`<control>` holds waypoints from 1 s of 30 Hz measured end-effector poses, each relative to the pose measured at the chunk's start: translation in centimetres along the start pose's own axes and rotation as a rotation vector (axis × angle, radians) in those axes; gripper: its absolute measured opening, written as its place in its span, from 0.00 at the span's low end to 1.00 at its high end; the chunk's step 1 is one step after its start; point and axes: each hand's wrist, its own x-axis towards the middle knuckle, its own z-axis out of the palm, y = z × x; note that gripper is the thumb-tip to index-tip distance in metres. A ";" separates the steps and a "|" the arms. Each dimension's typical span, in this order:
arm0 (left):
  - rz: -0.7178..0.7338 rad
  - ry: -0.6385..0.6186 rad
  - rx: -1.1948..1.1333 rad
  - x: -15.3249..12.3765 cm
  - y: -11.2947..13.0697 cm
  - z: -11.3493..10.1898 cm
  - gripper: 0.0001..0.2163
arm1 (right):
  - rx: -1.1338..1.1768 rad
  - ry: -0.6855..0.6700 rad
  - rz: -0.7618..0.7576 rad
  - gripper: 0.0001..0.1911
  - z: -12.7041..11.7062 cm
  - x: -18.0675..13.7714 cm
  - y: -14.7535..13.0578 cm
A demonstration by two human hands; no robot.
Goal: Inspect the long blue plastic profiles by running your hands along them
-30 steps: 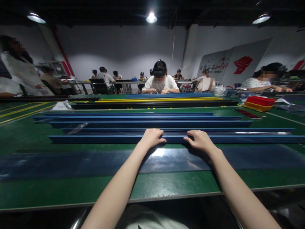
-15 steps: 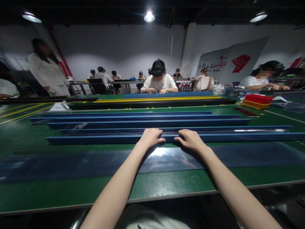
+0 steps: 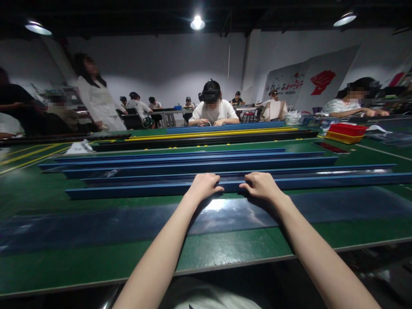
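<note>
A long blue channel-shaped profile [image 3: 128,192] lies across the table in front of me. My left hand [image 3: 205,185] is closed over its near wall, thumb on the near side and fingers curled inside. A short distance to the right, my right hand [image 3: 261,185] grips the same wall in the same way. The fingertips of both hands are hidden behind the wall. Under my forearms a flat, clear plastic strip [image 3: 112,223] stretches across the green table [image 3: 106,266], close to its front edge.
Beyond the held profile lie several more blue profiles [image 3: 199,164], then black and yellow ones [image 3: 206,138]. A red and yellow bin [image 3: 346,133] and a dark phone-like slab [image 3: 331,148] are at the right. White crumpled material [image 3: 80,147] sits at the left. Co-workers are seated opposite and right.
My right hand has shifted slightly right. The held profile now slants a little, its left part lower in view and its right part higher. At the back left, a standing person in white has moved right.
</note>
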 end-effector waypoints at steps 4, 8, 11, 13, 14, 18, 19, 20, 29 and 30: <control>0.026 0.007 0.019 0.1 -0.1 0.2 0.13 | -0.020 -0.002 0.045 0.17 -0.1 -0.6 1.1; 0.039 0.011 0.027 0.1 -0.1 0.4 0.13 | -0.022 -0.011 0.080 0.17 -0.4 -1.0 1.7; 0.044 0.010 0.029 0.1 -0.1 0.4 0.13 | -0.003 -0.027 0.065 0.17 -0.4 -1.0 1.8; 0.049 0.013 0.022 0.1 -0.1 0.4 0.12 | 0.021 -0.040 0.041 0.17 -0.4 -0.9 1.8; 0.052 0.017 0.016 0.1 -0.1 0.4 0.12 | 0.036 -0.046 0.029 0.17 -0.3 -0.9 1.9; 0.066 0.028 -0.004 0.2 -0.2 0.6 0.11 | 0.099 -0.053 0.009 0.17 -0.1 -0.8 1.8; 0.071 0.031 -0.008 0.2 -0.2 0.6 0.11 | 0.110 -0.050 0.007 0.17 -0.1 -0.8 1.7; 0.075 0.033 -0.011 0.2 -0.2 0.6 0.11 | 0.116 -0.047 0.006 0.16 -0.1 -0.7 1.5; 0.087 0.020 -0.047 0.1 0.0 0.3 0.10 | 0.133 -0.040 -0.068 0.16 0.0 -0.5 -0.4; 0.084 0.015 -0.051 0.1 0.0 0.2 0.10 | 0.135 -0.044 -0.066 0.16 0.0 -0.5 -0.4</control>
